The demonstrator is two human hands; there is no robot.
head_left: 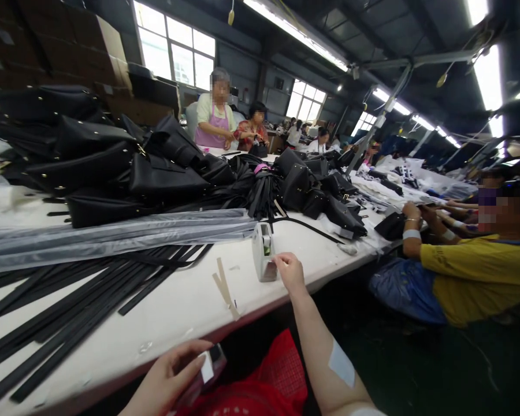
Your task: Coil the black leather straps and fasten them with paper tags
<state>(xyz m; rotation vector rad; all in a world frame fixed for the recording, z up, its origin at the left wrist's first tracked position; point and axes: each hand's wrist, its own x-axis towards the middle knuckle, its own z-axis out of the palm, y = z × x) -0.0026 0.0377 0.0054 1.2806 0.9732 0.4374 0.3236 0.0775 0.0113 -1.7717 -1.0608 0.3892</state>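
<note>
Item one, left hand (pixel 167 375): I have it closed around a small dark-topped packet in clear plastic (pixel 215 363), thumb over its white label; held low, in front of the table edge. The packet's lower part is hard to make out.

Item two, right hand (pixel 291 273): fingertips pinched together at the near right side of a pale grey, upright tape dispenser (pixel 264 254); whether tape lies in the pinch, I cannot tell. The dispenser stands on the white-topped table (pixel 156 320), just left of this grip.

Left of the right hand, past the dispenser: two narrow beige strips (pixel 225 289), crossing. Farther left: long flat black straps (pixel 86 309), loosely fanned, with a long bundle in translucent plastic (pixel 112 232) beyond them.

Beyond the right hand: a thin black strap (pixel 307 224), curved, and a heap of black bags with gold-coloured studs (pixel 169 173).

Right of the right hand: a seated person in a yellow shirt (pixel 472 274).
</note>
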